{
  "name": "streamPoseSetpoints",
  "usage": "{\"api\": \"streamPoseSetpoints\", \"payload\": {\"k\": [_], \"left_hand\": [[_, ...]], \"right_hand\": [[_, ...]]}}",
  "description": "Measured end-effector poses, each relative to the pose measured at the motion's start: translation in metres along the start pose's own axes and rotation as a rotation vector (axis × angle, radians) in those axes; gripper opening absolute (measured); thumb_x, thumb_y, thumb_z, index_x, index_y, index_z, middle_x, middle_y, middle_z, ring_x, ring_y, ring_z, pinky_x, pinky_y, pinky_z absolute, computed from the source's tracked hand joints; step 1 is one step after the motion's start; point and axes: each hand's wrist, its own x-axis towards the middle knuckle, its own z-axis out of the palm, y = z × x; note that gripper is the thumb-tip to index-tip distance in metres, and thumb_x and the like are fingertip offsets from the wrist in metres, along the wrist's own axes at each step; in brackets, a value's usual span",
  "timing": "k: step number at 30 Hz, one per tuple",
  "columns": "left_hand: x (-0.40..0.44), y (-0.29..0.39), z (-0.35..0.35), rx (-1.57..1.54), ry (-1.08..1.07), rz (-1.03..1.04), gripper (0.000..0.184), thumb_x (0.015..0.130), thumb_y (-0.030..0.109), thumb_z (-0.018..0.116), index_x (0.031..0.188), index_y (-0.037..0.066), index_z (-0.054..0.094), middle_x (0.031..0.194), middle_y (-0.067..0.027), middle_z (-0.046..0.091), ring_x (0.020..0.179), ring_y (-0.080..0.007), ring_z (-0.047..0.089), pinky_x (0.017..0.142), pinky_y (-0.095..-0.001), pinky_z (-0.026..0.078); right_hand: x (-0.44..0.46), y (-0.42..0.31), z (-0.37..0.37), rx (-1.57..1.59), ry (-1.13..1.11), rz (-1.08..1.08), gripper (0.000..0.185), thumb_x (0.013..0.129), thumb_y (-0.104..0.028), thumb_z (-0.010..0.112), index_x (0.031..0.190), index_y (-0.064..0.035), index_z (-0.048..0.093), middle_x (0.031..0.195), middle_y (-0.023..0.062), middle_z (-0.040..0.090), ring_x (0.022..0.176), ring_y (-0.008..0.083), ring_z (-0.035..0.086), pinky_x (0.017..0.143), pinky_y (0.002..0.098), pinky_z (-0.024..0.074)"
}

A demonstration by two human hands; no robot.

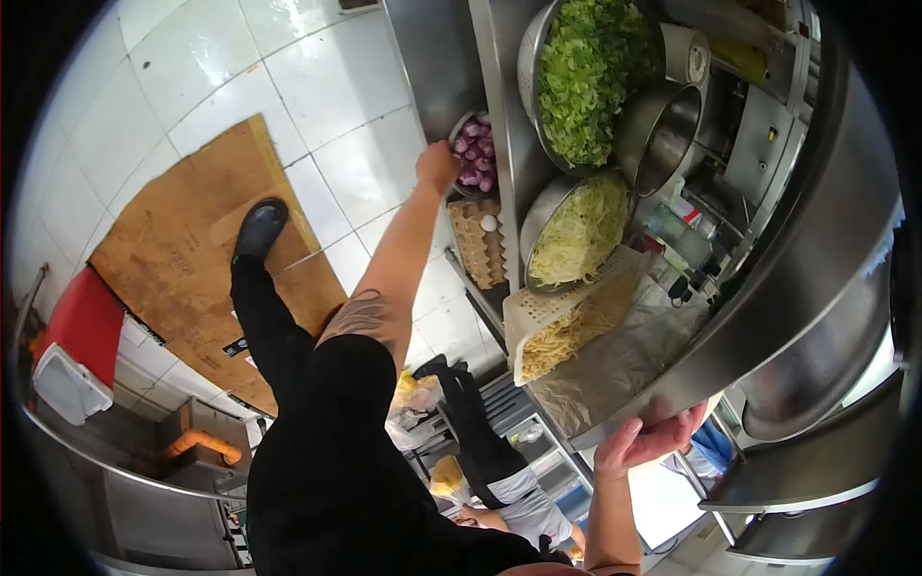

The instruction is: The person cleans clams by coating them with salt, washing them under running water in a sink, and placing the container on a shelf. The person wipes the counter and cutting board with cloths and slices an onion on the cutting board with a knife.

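Note:
A metal bowl of peeled purple onions sits on a low steel shelf. My left hand is closed on the near rim of this bowl, its fingertips partly hidden. Just below the bowl lies a cardboard egg tray with one white egg. My right hand is beside the steel counter's edge, fingers spread with the thumb apart, holding nothing visible. On the counter stand a bowl of chopped green leaves, a bowl of shredded pale cabbage and a white perforated basket of pale cut strips.
An empty steel bowl leans beside the greens. Cardboard covers floor tiles under my boot. A red and white container stands at the left. Another person in a grey top is at the bottom centre.

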Motion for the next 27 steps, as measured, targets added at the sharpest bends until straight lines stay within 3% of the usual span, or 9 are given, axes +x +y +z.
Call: {"api": "streamPoseSetpoints", "payload": {"k": [2, 9, 12, 15, 19, 21, 23, 24, 27], "left_hand": [[-0.001, -0.013, 0.009, -0.119, 0.096, 0.142, 0.025, 0.075, 0.024, 0.070, 0.080, -0.001, 0.067, 0.081, -0.0263, 0.067, 0.086, -0.0456, 0.066, 0.076, -0.0506, 0.054], [-0.075, -0.079, -0.100, -0.104, 0.137, 0.250, 0.030, 0.075, 0.030, 0.065, 0.084, 0.001, 0.068, 0.074, -0.0231, 0.065, 0.075, -0.0451, 0.063, 0.065, -0.0501, 0.048], [-0.145, -0.101, -0.189, -0.080, 0.073, 0.189, 0.035, 0.082, 0.035, 0.067, 0.088, 0.000, 0.069, 0.077, -0.0213, 0.068, 0.068, -0.0331, 0.066, 0.064, -0.0439, 0.049], [-0.260, -0.023, -0.299, -0.088, 0.050, 0.080, 0.027, 0.083, 0.021, 0.072, 0.089, -0.004, 0.067, 0.066, -0.0111, 0.064, 0.060, -0.0160, 0.057, 0.059, -0.0365, 0.048], [-0.353, -0.008, -0.378, -0.229, 0.013, 0.029, 0.011, 0.085, 0.010, 0.066, 0.086, 0.000, 0.066, 0.070, -0.0012, 0.063, 0.067, -0.0094, 0.059, 0.055, -0.0302, 0.047], [-0.410, 0.051, -0.412, -0.295, -0.009, 0.012, 0.010, 0.086, 0.007, 0.063, 0.094, 0.002, 0.066, 0.080, 0.0001, 0.065, 0.070, -0.0083, 0.059, 0.055, -0.0284, 0.047], [-0.438, 0.081, -0.421, -0.333, 0.008, 0.080, 0.011, 0.086, 0.006, 0.062, 0.096, 0.002, 0.066, 0.082, 0.0005, 0.065, 0.069, -0.0082, 0.059, 0.057, -0.0278, 0.048], [-0.452, 0.094, -0.427, -0.386, 0.005, 0.118, 0.012, 0.086, 0.005, 0.062, 0.098, 0.003, 0.065, 0.085, 0.0010, 0.065, 0.069, -0.0081, 0.059, 0.058, -0.0272, 0.049], [-0.484, 0.145, -0.433, -0.361, 0.048, 0.159, 0.013, 0.085, 0.004, 0.062, 0.097, 0.002, 0.065, 0.085, 0.0000, 0.065, 0.070, -0.0092, 0.060, 0.061, -0.0270, 0.051]], "right_hand": [[-0.003, 0.002, -0.001, -0.029, -0.006, 0.013, 0.054, 0.097, -0.022, 0.055, 0.142, -0.0084, 0.029, 0.157, 0.0249, 0.016, 0.144, 0.0385, 0.025, 0.116, 0.0485, 0.0259], [0.005, 0.001, -0.003, 0.005, 0.041, 0.019, 0.054, 0.082, -0.020, 0.068, 0.127, -0.0027, 0.044, 0.145, 0.0319, 0.034, 0.135, 0.0457, 0.036, 0.114, 0.0564, 0.0255], [0.005, 0.008, -0.005, 0.042, 0.078, 0.093, 0.050, 0.074, -0.016, 0.073, 0.118, -0.0003, 0.057, 0.142, 0.0283, 0.044, 0.132, 0.0444, 0.042, 0.111, 0.0519, 0.0327], [0.009, 0.016, -0.014, 0.070, 0.130, 0.061, 0.047, 0.076, -0.020, 0.075, 0.117, -0.0042, 0.059, 0.140, 0.0243, 0.050, 0.128, 0.0433, 0.047, 0.110, 0.0547, 0.0323], [0.012, 0.024, -0.020, 0.085, 0.174, 0.120, 0.041, 0.079, -0.020, 0.074, 0.115, -0.0053, 0.061, 0.138, 0.0222, 0.052, 0.130, 0.0411, 0.047, 0.112, 0.0578, 0.0284], [0.020, 0.022, -0.030, -0.028, 0.274, 0.153, 0.042, 0.092, -0.029, 0.066, 0.125, -0.0057, 0.055, 0.138, 0.0249, 0.053, 0.124, 0.0407, 0.054, 0.109, 0.0539, 0.0364], [0.034, 0.026, -0.028, 1.397, 0.740, 0.874, 0.055, 0.101, -0.045, 0.053, 0.135, -0.0026, 0.043, 0.135, 0.0286, 0.054, 0.114, 0.0392, 0.063, 0.100, 0.0478, 0.0472], [0.053, 0.017, -0.064, 1.768, 0.656, 0.975, 0.069, 0.103, -0.055, 0.042, 0.140, 0.0018, 0.033, 0.129, 0.0311, 0.056, 0.105, 0.0371, 0.068, 0.092, 0.0416, 0.0538], [0.089, 0.063, -0.061, 2.051, 0.557, 1.050, 0.057, 0.104, -0.037, 0.045, 0.136, 0.0079, 0.034, 0.124, 0.0325, 0.056, 0.104, 0.0459, 0.065, 0.092, 0.0530, 0.0548]]}}
